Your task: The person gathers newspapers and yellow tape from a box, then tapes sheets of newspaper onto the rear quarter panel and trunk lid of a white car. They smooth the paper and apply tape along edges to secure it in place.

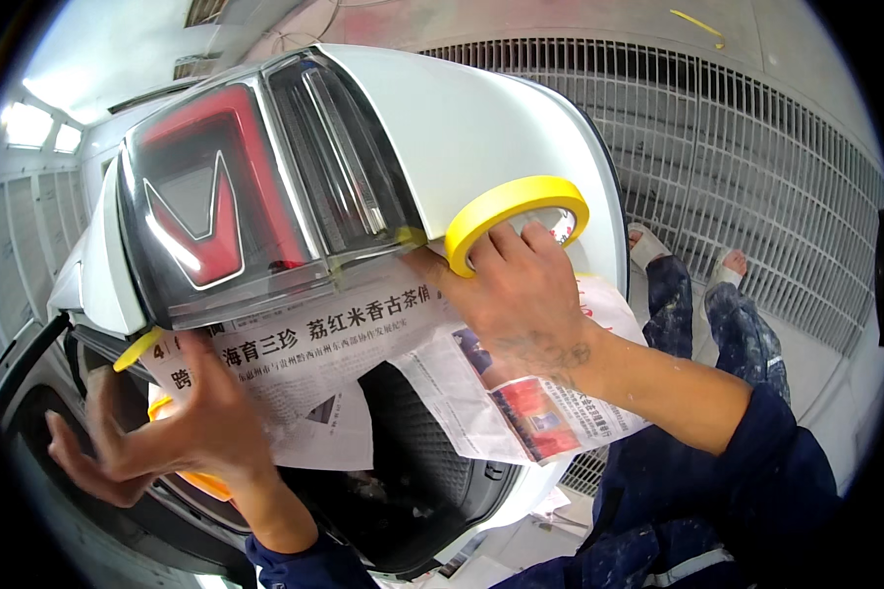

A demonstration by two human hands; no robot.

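Note:
My right hand [519, 294] has its fingers through a roll of yellow masking tape [516, 202], with the thumb reaching to the lower corner of a car's tail light [221, 191]. A sheet of printed newspaper [317, 353] hangs from the light's lower edge, over part of the open trunk. Blurred, my left hand [184, 420] has its fingers spread, one of them touching the sheet's left part. A piece of yellow tape [137, 350] sits at that sheet's upper left corner. Another newspaper sheet [530, 405] with colour pictures hangs below my right forearm.
The white rear body panel [442, 132] curves beside the light. Below lies the dark trunk [412, 456], its seal and edge near my body. A metal floor grating [678, 147] runs beside the car, under my feet. A yellow tape strip [700, 28] lies on the floor beyond.

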